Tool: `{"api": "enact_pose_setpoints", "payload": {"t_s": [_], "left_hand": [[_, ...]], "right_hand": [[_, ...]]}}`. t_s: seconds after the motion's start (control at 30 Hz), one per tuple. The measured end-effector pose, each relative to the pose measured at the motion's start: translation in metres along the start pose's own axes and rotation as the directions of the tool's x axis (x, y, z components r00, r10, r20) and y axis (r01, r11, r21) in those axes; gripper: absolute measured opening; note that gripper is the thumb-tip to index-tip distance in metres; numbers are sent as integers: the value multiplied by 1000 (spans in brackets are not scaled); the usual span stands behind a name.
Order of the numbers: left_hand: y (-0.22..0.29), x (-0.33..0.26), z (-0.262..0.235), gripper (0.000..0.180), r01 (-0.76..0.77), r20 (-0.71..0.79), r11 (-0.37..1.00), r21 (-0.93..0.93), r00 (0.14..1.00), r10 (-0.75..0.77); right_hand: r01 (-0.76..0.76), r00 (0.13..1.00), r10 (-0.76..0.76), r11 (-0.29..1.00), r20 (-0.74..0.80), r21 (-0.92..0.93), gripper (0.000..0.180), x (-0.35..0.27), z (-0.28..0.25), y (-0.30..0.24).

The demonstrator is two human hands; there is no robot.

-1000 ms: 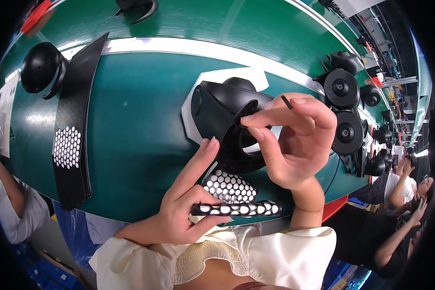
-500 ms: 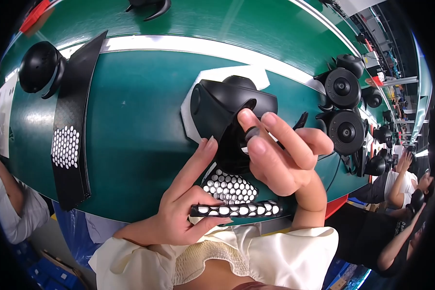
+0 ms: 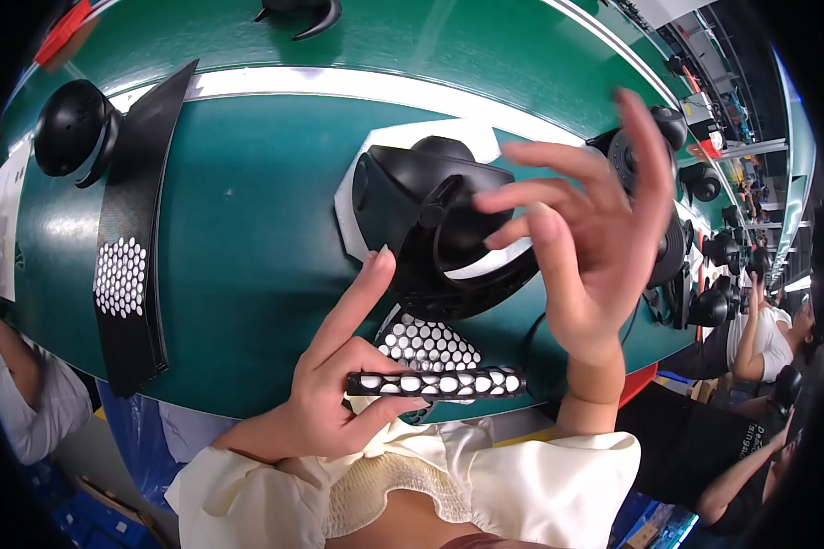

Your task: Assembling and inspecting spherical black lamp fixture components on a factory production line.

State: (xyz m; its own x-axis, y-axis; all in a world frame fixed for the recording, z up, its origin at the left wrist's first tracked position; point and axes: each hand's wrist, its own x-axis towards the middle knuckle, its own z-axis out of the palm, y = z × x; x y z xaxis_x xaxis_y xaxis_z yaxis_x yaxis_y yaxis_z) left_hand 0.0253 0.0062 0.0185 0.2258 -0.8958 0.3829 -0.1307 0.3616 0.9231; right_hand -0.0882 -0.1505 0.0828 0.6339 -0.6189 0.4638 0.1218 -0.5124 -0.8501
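Observation:
A black plastic housing (image 3: 384, 206) with a rounded body and a curved arm rests on a white pad (image 3: 346, 224) in front of me. On the curved arm a small dark round piece (image 3: 432, 215) shows. My right hand (image 3: 586, 229) is lifted just right of the housing, fingers spread and partly blurred, with nothing visible in it. My left hand (image 3: 339, 389) pinches a black sheet with rows of white round dots (image 3: 435, 382) between thumb and bent fingers. Its index finger stretches up to the housing's near left side. Part of the dotted sheet lies behind the pinched strip.
At left, a long black panel (image 3: 137, 210) carries another patch of white dots, beside a round black housing (image 3: 69, 128). More round black units (image 3: 673, 247) stand at the right, partly behind my hand. Co-workers (image 3: 769, 320) sit along the right; another person's arm (image 3: 14, 352) shows at left.
My right hand has let go of a small dark round piece, opened, and moved up and right from the housing. The left hand and dotted sheet have shifted slightly left.

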Motion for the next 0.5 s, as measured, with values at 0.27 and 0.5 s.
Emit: {"api": "enact_pose_setpoints", "payload": {"t_s": [0.27, 0.5], "left_hand": [[0, 1, 2, 21, 2, 10, 1000, -10, 1000, -2], [-1, 1, 2, 21, 19, 54, 1000, -14, 998, -19]], "right_hand": [[-452, 881, 336, 804, 332, 387, 71, 18, 7, 7], [-279, 950, 203, 890, 236, 359, 60, 10, 20, 14]]}}
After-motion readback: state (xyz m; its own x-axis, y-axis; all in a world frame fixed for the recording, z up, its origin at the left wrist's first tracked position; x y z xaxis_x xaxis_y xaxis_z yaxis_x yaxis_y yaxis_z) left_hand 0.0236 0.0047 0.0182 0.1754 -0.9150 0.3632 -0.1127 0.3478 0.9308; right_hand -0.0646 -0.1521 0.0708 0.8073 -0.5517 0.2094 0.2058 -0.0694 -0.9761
